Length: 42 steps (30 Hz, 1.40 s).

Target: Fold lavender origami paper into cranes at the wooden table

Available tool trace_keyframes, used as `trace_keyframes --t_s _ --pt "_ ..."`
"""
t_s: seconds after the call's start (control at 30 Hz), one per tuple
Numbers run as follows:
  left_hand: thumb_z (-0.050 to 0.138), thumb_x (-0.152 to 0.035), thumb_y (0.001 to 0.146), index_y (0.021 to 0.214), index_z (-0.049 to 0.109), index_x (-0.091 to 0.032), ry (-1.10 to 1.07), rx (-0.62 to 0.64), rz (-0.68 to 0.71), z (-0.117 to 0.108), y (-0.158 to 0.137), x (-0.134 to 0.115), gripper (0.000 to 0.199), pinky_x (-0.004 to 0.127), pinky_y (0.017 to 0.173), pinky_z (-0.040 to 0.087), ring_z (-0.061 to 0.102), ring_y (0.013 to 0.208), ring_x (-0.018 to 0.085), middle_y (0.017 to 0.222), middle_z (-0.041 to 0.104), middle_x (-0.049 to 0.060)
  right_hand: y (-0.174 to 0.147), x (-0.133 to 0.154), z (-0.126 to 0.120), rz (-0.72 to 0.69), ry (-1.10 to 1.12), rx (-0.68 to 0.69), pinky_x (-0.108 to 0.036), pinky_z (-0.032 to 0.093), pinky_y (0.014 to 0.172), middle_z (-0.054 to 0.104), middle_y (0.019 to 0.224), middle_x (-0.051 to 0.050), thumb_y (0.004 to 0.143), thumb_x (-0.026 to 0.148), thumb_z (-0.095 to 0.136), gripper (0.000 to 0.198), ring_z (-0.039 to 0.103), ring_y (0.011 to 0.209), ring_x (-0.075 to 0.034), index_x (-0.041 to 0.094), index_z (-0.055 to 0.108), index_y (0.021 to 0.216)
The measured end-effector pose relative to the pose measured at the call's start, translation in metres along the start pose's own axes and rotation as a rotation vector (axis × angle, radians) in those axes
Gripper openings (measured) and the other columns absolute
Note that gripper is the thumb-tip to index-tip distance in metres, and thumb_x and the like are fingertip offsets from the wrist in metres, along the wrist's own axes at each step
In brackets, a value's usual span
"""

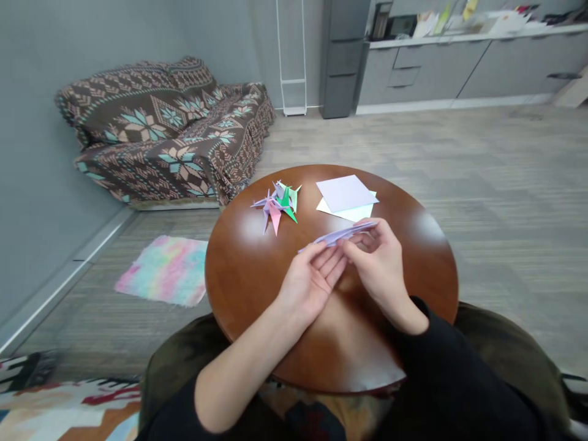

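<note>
From here I can read no text, label, brand, number or sign. The things (425, 24) on the far kitchen counter (413, 42) are too small and blurred for me to read.

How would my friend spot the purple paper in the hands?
Find the round brown table. Over it, the left hand and right hand hold a thin, folded purple paper. Unlike the flat purple sheet and pointy paper cranes beyond, this one is held up.
</note>
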<state>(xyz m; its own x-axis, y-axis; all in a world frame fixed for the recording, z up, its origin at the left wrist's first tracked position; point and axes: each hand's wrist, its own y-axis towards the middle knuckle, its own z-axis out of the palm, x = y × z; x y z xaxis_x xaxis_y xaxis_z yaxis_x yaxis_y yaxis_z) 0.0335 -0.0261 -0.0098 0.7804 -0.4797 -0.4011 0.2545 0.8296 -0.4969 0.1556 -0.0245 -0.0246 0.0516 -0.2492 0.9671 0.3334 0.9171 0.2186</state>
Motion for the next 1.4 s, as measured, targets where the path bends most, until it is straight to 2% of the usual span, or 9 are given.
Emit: trace_keyframes --t_s 0.17,0.27,0.43,0.67,0.83,0.9,1.03,1.23,1.4 --pt "0.064 -0.007 0.089 0.083 0.072 -0.01 -0.065 0.003 -0.038 0.005 0.001 0.01 0.011 0.018 0.075 0.061 0.074 0.074 0.01 0.081 0.077 0.005 0.0 0.0 0.0 0.115 0.096 0.038 -0.024 0.042 0.048 0.06 0.064 0.005 0.071 0.023 0.079 0.022 0.051 0.05 -0.009 0.02 0.057 0.072" --pt "0.067 -0.01 0.088 0.082 0.071 -0.012 -0.046 -0.003 -0.07 0.006 0.001 0.014 0.008 0.016 0.065 0.057 0.069 0.067 0.007 0.076 0.073 0.002 -0.003 0.003 0.0 0.023 0.041 0.02 -0.027 0.046 0.054 0.065 0.067 0.003 0.074 0.02 0.075 0.013 0.057 0.056 -0.012 0.021 0.062 0.074" --pt "0.073 -0.021 0.088 0.089 0.072 -0.014 -0.035 -0.015 -0.089 0.004 0.001 0.016 0.008 0.019 0.067 0.058 0.069 0.075 0.01 0.09 0.075 0.005 -0.006 0.005 0.002 -0.066 -0.049 0.056 -0.028 0.051 0.062 0.071 0.07 0.0 0.075 0.015 0.072 0.009 0.064 0.064 -0.015 0.021 0.065 0.075" --pt "0.064 -0.007 0.092 0.083 0.072 -0.01 -0.063 0.023 -0.062 0.005 0.001 0.017 0.012 0.01 0.056 0.053 0.063 0.06 0.004 0.073 0.067 0.002 -0.009 0.01 0.004 -0.003 0.047 -0.027 -0.023 0.048 0.05 0.065 0.058 0.005 0.072 0.01 0.067 0.014 0.059 0.049 -0.011 0.021 0.061 0.066" --pt "0.06 -0.007 0.094 0.082 0.072 -0.007 -0.022 0.124 -0.058 0.006 0.0 0.018 0.016 0.006 0.054 0.051 0.062 0.062 0.004 0.073 0.064 0.004 -0.006 0.009 0.001 0.067 0.086 -0.052 -0.023 0.048 0.044 0.062 0.05 0.003 0.082 0.02 0.063 0.024 0.06 0.044 -0.012 0.02 0.059 0.059" --pt "0.06 -0.007 0.093 0.082 0.072 -0.007 -0.009 0.146 -0.036 0.006 -0.001 0.019 0.016 0.007 0.054 0.051 0.061 0.063 0.005 0.074 0.064 0.005 -0.005 0.007 -0.001 0.1 0.13 -0.033 -0.023 0.047 0.042 0.063 0.05 0.002 0.088 0.027 0.063 0.029 0.061 0.044 -0.012 0.02 0.059 0.06" --pt "0.065 -0.007 0.089 0.079 0.072 -0.009 0.025 0.053 0.066 0.005 0.0 0.02 0.012 0.009 0.06 0.053 0.063 0.064 0.004 0.073 0.066 0.003 -0.004 0.005 -0.002 0.078 0.188 0.046 -0.023 0.049 0.045 0.065 0.056 0.002 0.093 0.039 0.065 0.028 0.061 0.047 -0.012 0.02 0.063 0.072" --pt "0.081 -0.01 0.073 0.078 0.074 -0.01 0.155 0.104 0.267 0.003 0.0 0.02 0.009 0.019 0.07 0.055 0.066 0.069 0.008 0.074 0.072 0.002 -0.005 0.005 0.0 0.084 0.159 0.073 -0.023 0.049 0.046 0.067 0.061 0.002 0.082 0.037 0.081 0.025 0.059 0.05 -0.011 0.019 0.067 0.073" --pt "0.082 -0.015 0.075 0.082 0.074 -0.011 0.169 0.182 0.348 0.001 -0.001 0.016 0.011 0.021 0.069 0.055 0.067 0.071 0.01 0.075 0.073 0.003 -0.006 -0.003 0.001 0.127 0.338 0.074 -0.023 0.055 0.052 0.075 0.071 -0.002 0.078 0.03 0.085 0.015 0.067 0.057 -0.012 0.018 0.076 0.081"
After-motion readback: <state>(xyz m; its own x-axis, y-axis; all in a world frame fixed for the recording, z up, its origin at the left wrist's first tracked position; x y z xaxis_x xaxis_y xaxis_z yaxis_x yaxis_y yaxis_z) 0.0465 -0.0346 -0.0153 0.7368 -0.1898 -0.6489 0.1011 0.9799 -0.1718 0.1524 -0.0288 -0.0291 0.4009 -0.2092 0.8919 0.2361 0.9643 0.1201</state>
